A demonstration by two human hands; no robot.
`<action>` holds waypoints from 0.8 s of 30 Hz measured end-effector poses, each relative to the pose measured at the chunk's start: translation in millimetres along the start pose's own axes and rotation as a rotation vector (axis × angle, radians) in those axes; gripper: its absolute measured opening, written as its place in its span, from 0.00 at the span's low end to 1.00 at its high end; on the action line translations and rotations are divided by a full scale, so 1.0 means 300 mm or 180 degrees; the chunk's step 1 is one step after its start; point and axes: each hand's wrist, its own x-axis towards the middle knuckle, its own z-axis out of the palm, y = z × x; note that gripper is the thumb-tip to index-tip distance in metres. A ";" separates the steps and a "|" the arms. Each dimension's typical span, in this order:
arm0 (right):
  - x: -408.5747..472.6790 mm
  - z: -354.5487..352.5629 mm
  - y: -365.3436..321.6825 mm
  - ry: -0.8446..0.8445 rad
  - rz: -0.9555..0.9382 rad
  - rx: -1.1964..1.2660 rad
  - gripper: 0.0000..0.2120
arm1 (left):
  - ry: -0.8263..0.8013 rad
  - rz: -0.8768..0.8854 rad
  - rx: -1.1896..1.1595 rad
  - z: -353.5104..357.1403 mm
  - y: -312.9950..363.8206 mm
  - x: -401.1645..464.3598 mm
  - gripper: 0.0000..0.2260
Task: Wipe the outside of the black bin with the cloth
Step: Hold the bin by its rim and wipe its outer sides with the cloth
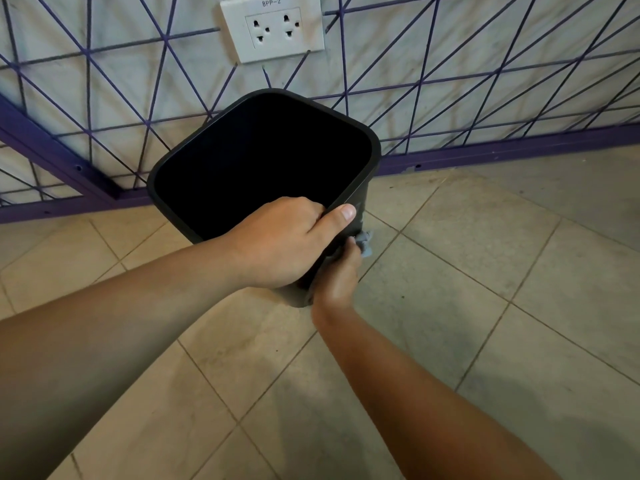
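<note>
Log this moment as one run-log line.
left hand: grips black bin rim | right hand: presses grey cloth on bin's outer wall | step: wiping

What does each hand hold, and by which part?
The left hand grips the black bin by its near rim. The right hand holds a bunched grey cloth against the bin's outer wall.

You see a black bin (363, 157), a grey cloth (365, 241), beige floor tiles (485, 271), and a white wall (450, 46) criss-crossed with purple lines.
</note>
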 end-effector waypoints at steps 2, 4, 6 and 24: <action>0.039 0.005 0.037 -0.0104 -0.0158 0.0147 0.47 | -0.0026 0.0001 -0.0032 0.001 -0.004 0.003 0.26; 0.083 0.004 0.030 -0.0075 -0.0181 0.0111 0.49 | -0.0024 0.0015 -0.0034 0.004 -0.010 0.004 0.28; 0.092 -0.008 -0.015 -0.0021 -0.0038 0.0090 0.47 | -0.0015 0.0057 -0.0023 0.006 -0.013 0.005 0.29; 0.011 0.048 -0.109 0.0191 0.0265 0.0044 0.30 | -0.0080 0.0039 -0.0097 0.006 -0.016 0.010 0.27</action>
